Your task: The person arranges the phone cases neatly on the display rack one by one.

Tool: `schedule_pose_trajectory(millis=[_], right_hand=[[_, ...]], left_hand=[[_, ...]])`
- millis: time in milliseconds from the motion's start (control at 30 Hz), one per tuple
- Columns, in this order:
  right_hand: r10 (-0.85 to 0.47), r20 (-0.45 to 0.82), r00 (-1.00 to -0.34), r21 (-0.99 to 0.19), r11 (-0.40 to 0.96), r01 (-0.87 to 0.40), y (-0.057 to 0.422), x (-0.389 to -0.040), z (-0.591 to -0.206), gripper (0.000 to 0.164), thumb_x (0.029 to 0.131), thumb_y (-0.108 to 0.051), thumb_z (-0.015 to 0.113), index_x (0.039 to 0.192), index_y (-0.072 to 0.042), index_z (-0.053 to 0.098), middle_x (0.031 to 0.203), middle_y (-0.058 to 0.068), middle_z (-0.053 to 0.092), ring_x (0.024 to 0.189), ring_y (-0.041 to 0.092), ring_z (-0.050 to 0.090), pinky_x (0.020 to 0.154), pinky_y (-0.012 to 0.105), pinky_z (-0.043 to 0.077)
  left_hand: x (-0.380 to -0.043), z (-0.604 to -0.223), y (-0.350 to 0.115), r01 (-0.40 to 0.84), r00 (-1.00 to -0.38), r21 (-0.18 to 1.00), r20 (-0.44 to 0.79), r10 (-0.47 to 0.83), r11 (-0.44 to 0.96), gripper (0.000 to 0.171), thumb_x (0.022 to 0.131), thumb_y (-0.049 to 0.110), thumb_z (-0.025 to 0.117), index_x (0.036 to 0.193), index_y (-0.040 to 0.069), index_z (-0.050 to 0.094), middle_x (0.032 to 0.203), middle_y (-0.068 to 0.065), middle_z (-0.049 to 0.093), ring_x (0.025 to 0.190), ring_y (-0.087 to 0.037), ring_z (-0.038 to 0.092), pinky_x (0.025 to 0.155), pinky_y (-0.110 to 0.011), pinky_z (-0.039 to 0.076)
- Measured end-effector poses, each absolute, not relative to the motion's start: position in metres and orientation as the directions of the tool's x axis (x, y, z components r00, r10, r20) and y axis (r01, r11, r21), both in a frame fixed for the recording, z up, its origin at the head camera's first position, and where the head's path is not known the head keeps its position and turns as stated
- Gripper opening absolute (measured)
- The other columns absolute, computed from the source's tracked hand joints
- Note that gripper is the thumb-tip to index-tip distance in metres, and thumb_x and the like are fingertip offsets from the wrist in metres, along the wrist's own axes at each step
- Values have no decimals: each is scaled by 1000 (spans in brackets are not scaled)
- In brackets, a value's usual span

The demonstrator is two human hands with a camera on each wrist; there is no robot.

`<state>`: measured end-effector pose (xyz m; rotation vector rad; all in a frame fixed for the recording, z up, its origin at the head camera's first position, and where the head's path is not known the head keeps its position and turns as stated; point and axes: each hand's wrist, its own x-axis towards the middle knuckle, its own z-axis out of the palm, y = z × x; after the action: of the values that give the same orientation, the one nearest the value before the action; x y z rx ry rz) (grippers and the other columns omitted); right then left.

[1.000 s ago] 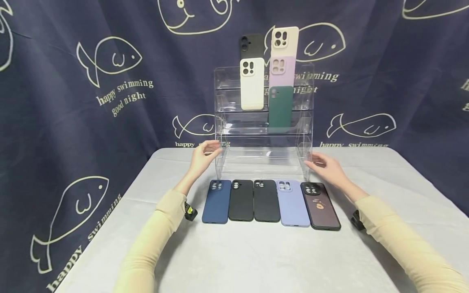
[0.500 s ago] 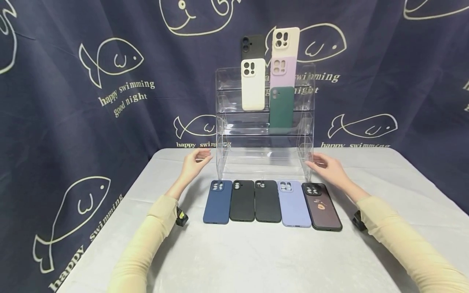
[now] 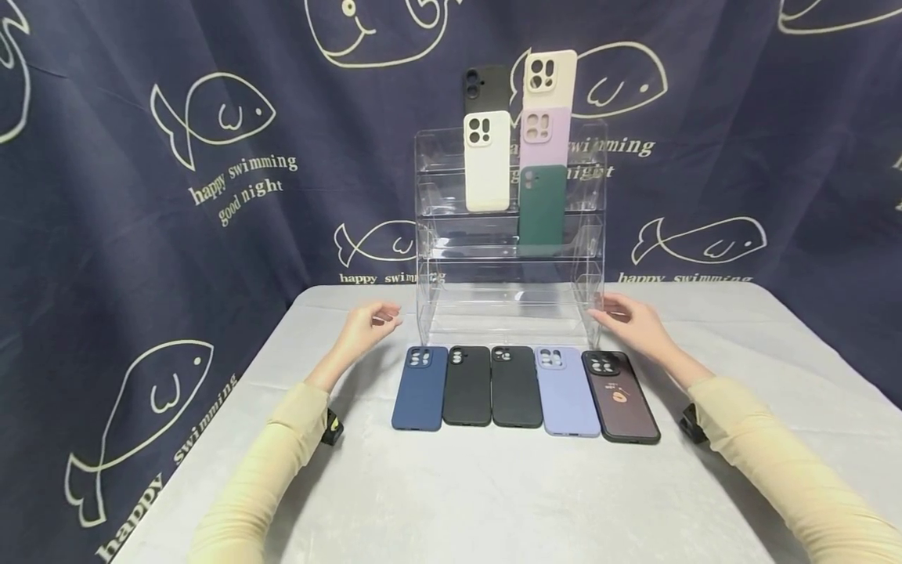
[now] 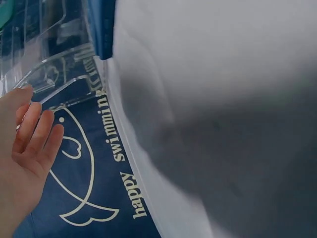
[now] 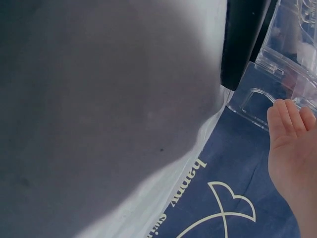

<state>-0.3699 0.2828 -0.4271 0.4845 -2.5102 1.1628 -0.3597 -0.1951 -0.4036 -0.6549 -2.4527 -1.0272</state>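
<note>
A clear tiered display stand (image 3: 507, 321) stands upright on the table. My right hand (image 3: 633, 321) touches its right side panel near the bottom; in the right wrist view the fingers (image 5: 288, 119) lie fairly straight along the plastic. Left of the stand, my left hand (image 3: 362, 329) hovers apart from it with loosely bent fingers and holds nothing. On the tiers lean phone cases: black (image 3: 489, 88), white (image 3: 487, 172), cream (image 3: 557, 86), lilac (image 3: 553, 145) and green (image 3: 542, 205). In front lies a row of cases: dark blue (image 3: 420, 395), black (image 3: 468, 392), another black (image 3: 517, 392), periwinkle (image 3: 568, 399) and brown-black (image 3: 623, 403).
The pale table cloth (image 3: 451, 493) covers the surface around the stand. Behind hangs a navy curtain (image 3: 296, 102) with fish drawings and lettering. A small black camera (image 3: 333, 427) sits on the left wrist and another camera (image 3: 692, 423) on the right.
My left hand has come off the stand's left side and drawn away to the left and toward me. The right hand stays at the right panel; the phone cases have not moved.
</note>
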Motion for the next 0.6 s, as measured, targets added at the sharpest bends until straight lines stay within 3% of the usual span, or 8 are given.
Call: schedule_pose_trajectory(millis=[367,600], right_hand=[[-165,433,-886,-663,608,-437,282,-368,-426,51,91,-29,62,127,5,52,123,28,57,105,44,59,90,44,49],[-167,427,-888,-671,600,-436,281,-367,-424,51,91,-28,62,128,6,51,123,29,56,106,44,59,90,45,48]], left_hand=[[-355,-415,-197,615,-746,289,515,422,734,21,83,10,70,101,1,67,97,-11,69,85,-25,65,77,-38,55],[-353,-417,-194,601,-778,308,437,452,737,23,83,13,70,102,0,66,99,-12,69,87,-26,65,80,-38,55]])
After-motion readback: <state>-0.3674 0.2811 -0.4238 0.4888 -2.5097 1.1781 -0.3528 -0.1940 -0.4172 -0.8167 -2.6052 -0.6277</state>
